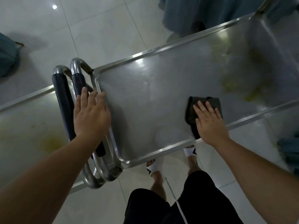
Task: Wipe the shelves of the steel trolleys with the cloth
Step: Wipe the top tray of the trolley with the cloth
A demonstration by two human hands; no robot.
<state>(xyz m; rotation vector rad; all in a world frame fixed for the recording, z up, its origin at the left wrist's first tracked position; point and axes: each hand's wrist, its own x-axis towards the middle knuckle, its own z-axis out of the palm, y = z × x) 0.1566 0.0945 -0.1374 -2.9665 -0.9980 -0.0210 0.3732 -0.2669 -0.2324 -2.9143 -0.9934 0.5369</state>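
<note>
A steel trolley's top shelf (153, 101) runs from the middle of the view to the upper right, with yellowish smears (234, 81) at its far right. A dark folded cloth (194, 110) lies on the shelf near its front rim. My right hand (208, 123) presses flat on the cloth with straight fingers. My left hand (90, 115) rests open over the shelf's left rim, beside the trolley's black-sleeved handle (78, 84). A second trolley's shelf (32, 120) lies at the left, with a yellow stain on it.
The second trolley's handle (62, 102) stands right against the first one's. Blue-grey fabric bundles sit at the top right (202, 15), the left edge (6, 60) and the right edge. My feet in white sandals (155, 167) stand on the pale tiled floor below the shelf.
</note>
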